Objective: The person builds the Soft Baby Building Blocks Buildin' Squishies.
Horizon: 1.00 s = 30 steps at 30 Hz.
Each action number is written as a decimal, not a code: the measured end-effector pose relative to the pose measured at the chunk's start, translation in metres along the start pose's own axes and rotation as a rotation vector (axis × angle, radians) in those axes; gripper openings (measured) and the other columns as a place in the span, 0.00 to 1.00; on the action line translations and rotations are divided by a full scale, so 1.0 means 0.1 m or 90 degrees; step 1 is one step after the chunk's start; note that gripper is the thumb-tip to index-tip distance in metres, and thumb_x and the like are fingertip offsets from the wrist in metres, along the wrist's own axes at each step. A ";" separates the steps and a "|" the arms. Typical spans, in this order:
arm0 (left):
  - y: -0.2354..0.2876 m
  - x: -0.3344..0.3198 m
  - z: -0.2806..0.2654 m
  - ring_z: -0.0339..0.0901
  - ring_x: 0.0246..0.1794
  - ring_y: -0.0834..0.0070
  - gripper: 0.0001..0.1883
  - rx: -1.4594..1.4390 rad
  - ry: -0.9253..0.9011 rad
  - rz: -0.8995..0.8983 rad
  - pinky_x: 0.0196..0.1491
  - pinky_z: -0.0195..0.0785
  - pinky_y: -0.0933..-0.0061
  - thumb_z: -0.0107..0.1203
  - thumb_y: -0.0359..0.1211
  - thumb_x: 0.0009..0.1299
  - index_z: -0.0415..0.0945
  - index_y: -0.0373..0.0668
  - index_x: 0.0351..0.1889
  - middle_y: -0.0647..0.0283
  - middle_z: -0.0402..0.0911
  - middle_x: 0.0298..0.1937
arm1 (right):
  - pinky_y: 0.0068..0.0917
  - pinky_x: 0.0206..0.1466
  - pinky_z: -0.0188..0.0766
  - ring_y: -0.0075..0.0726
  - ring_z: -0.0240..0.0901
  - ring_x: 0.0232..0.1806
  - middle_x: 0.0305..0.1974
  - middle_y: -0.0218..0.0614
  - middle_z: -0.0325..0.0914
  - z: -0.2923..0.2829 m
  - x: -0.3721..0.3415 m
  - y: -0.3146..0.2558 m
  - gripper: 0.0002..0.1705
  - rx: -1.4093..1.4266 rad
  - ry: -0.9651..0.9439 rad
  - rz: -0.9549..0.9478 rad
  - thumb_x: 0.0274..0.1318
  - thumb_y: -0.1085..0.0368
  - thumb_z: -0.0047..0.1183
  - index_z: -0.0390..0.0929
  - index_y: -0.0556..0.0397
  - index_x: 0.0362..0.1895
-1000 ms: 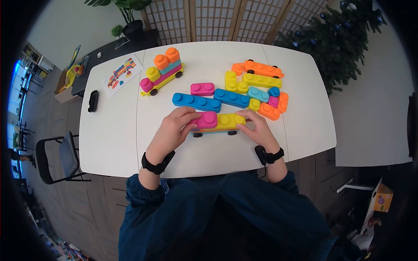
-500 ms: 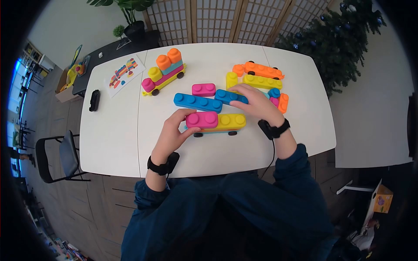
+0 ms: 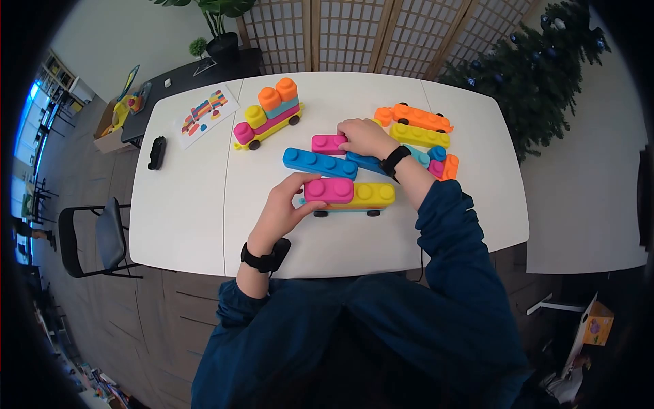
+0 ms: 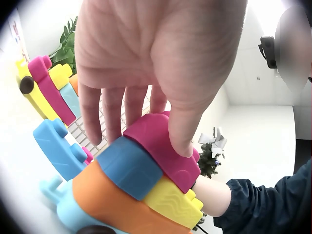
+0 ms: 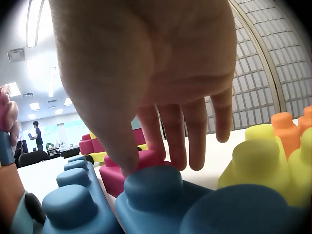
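A stack of toy building blocks stands on a light-blue wheeled base [image 4: 73, 209] in front of the person. It has an orange layer [image 4: 117, 195], a blue block [image 4: 129, 168], a yellow block [image 3: 374, 193] and, on top at the left, a pink block [image 3: 329, 190]. My left hand [image 3: 281, 208] holds that pink block, thumb on the near side and fingers on the far side. Farther back, my right hand [image 3: 371, 140] pinches a loose pink block [image 3: 327, 144] between thumb and fingers. In the right wrist view, blue blocks [image 5: 156, 185] partly hide this block [image 5: 113, 175].
A long blue block [image 3: 319, 163] lies between the stack and the loose pink block. Behind left stands a built block wagon [image 3: 269, 123] near a picture sheet [image 3: 206, 112]. At right are an orange wheeled base [image 3: 422, 119], a long yellow block [image 3: 419, 135] and several smaller blocks.
My right hand has left the stack's yellow block and travelled back and left over the blue block to the loose pink one. The left hand stays on the stack's pink block.
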State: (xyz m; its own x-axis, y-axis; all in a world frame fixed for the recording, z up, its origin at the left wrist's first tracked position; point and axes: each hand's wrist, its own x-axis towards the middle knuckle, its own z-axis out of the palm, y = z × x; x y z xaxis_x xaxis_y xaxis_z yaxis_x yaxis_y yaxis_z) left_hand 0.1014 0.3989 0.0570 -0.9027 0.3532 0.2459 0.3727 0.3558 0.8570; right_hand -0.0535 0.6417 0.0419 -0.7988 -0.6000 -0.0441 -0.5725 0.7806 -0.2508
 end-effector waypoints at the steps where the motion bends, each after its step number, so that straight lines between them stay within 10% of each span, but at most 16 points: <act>1: -0.01 0.00 0.00 0.82 0.48 0.62 0.26 0.000 -0.001 0.001 0.54 0.75 0.66 0.73 0.35 0.62 0.78 0.42 0.58 0.57 0.84 0.49 | 0.43 0.51 0.77 0.48 0.80 0.48 0.43 0.40 0.83 -0.02 -0.02 -0.01 0.16 -0.001 0.001 0.001 0.56 0.57 0.62 0.81 0.52 0.46; 12: 0.01 -0.02 -0.02 0.82 0.51 0.62 0.28 0.025 -0.005 -0.013 0.54 0.75 0.66 0.74 0.35 0.61 0.77 0.43 0.60 0.58 0.83 0.54 | 0.31 0.55 0.76 0.35 0.81 0.53 0.49 0.35 0.83 -0.39 -1.15 -0.12 0.18 0.487 0.319 0.081 0.56 0.65 0.65 0.77 0.52 0.50; 30: -0.01 -0.04 -0.02 0.83 0.49 0.63 0.29 0.021 0.011 -0.018 0.52 0.77 0.65 0.74 0.35 0.61 0.78 0.41 0.60 0.57 0.84 0.51 | 0.28 0.55 0.73 0.33 0.78 0.50 0.52 0.35 0.81 0.13 -1.86 -0.46 0.20 0.526 0.342 0.055 0.56 0.70 0.65 0.78 0.54 0.53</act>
State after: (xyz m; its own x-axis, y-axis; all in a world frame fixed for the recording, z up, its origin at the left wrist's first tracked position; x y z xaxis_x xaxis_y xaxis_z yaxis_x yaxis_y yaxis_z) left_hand 0.1038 0.3955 0.0558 -0.9163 0.3283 0.2294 0.3536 0.3938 0.8485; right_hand 0.1235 0.7154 0.0490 -0.9267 -0.2271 0.2995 -0.3623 0.3277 -0.8726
